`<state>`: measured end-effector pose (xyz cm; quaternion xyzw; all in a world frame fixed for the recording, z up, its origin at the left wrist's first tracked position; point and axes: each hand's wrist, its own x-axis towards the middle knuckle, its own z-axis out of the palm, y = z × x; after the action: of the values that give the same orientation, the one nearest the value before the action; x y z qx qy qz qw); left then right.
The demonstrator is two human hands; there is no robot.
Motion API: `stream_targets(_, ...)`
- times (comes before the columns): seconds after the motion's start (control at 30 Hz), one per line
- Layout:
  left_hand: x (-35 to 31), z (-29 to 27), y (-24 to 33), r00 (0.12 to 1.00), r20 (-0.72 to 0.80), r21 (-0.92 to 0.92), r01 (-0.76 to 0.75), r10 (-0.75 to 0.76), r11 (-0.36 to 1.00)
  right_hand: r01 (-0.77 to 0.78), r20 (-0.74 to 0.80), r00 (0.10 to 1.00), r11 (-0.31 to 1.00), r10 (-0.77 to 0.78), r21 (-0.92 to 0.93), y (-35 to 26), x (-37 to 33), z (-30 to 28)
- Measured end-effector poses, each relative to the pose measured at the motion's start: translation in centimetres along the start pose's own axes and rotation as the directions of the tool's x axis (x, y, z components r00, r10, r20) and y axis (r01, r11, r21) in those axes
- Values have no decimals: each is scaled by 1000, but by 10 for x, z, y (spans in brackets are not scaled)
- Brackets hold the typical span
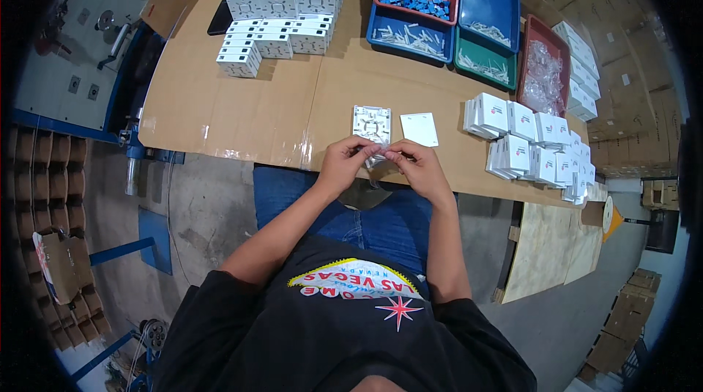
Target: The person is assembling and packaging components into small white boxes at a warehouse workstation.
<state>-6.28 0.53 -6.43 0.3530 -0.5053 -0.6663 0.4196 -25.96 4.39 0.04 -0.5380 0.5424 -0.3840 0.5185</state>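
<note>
From where I stand, the person's left hand [344,166] and right hand [422,166] meet at the table's [242,117] near edge, thumbs and fingertips pinched on a small clear plastic piece [376,159], whose exact shape I can't tell. Just beyond the fingers lies an open white casing [372,122], with a square white plate [419,130] just to its right, while stacked white boxes [516,132] stand farther right.
</note>
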Motion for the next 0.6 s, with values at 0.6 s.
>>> stream_targets(0.6, -16, 16, 62, 955, -294, -216, -29, -37, 976, 38, -238, 971, 989, -3, 146, -27, -8, 4)
